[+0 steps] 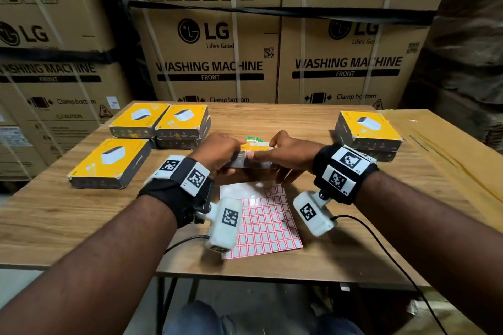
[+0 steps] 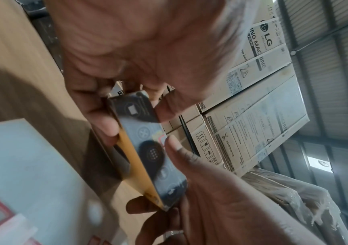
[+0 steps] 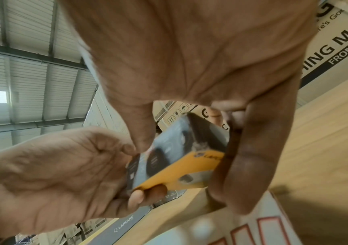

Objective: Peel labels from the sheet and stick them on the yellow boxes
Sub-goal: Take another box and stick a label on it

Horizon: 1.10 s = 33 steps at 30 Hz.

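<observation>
A yellow box (image 1: 254, 153) was held above the label sheet (image 1: 265, 221), gripped by the left hand (image 1: 217, 153) and the right hand (image 1: 291, 156). Beneath the right thumb a label (image 2: 160, 138) was pressed; it could have creased if the box shifted.

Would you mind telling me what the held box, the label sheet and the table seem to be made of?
Held box: printed card, apparently, with a slight sheen; stacked boxes like it have scuffed corners.
Label sheet: paper labels on glossy backing, which reflects light where bare.
Table: wood-grain surface, matte, probably laminate over board; the thin edge suggests that.
</observation>
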### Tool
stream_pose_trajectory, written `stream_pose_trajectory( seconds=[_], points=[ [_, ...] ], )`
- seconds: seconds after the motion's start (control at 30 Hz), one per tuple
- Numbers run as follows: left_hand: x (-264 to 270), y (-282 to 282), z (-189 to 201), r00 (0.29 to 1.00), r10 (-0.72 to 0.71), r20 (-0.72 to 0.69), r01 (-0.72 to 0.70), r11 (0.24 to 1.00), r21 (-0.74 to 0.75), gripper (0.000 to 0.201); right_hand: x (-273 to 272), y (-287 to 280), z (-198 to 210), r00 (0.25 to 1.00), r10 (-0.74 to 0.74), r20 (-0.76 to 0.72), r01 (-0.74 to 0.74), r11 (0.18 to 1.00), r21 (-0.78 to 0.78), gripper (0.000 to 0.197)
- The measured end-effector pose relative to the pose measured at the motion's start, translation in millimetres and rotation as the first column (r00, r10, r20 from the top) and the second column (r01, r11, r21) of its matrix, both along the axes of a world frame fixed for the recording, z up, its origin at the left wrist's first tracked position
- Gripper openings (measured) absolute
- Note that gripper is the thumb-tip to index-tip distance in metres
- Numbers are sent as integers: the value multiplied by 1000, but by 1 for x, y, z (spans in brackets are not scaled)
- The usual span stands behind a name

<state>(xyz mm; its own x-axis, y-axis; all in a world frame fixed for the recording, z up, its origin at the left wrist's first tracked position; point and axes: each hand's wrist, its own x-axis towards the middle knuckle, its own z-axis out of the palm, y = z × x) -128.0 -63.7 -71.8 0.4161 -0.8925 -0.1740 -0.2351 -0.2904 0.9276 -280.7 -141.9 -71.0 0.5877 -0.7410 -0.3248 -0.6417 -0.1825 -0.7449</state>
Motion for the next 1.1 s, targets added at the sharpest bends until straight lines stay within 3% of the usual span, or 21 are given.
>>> stream_pose_trajectory(
  seconds=[0.13,0.23,0.37,0.47,0.53,0.63,0.73,0.8,0.9,1.03,1.1],
  points=[
    [-7,2,1,998,4,-68,-9,996,-85,26,-6,-1,-1,1000,-4,26,5,998,-58,74],
    [-7,1,1,999,-35,20,38,981,-189,15,-14,-4,-1,998,-10,68,24,975,-219,75],
    [-9,-2,1,943,5,333,99,951,-294,52,-27,-14,2,975,-91,201,182,847,-499,58],
    [-15,-8,7,963,73,261,46,904,-424,51,-39,-23,9,956,-140,258,269,773,-575,50],
    [-20,-13,10,974,87,209,12,901,-433,45,-46,-28,14,938,-128,322,279,831,-481,47],
    [-21,-22,10,940,100,327,26,933,-360,44,-53,-33,16,879,-154,450,280,932,-229,32],
    [-27,-21,9,897,-73,436,145,980,-135,38,-62,-33,19,830,-238,504,329,939,-99,31],
    [-34,-19,8,904,-207,373,235,971,-32,32,-71,-35,21,794,-303,527,355,935,2,33],
    [-50,-17,8,948,-303,98,309,950,-48,19,-81,-38,20,773,-366,519,404,914,43,35],
    [-58,-27,9,963,-266,-51,263,963,-56,20,-86,-48,6,782,-387,489,416,908,53,25],
    [-62,-34,7,962,-227,-153,225,974,-25,13,-86,-54,-5,813,-398,426,435,900,12,37]
  ],
)
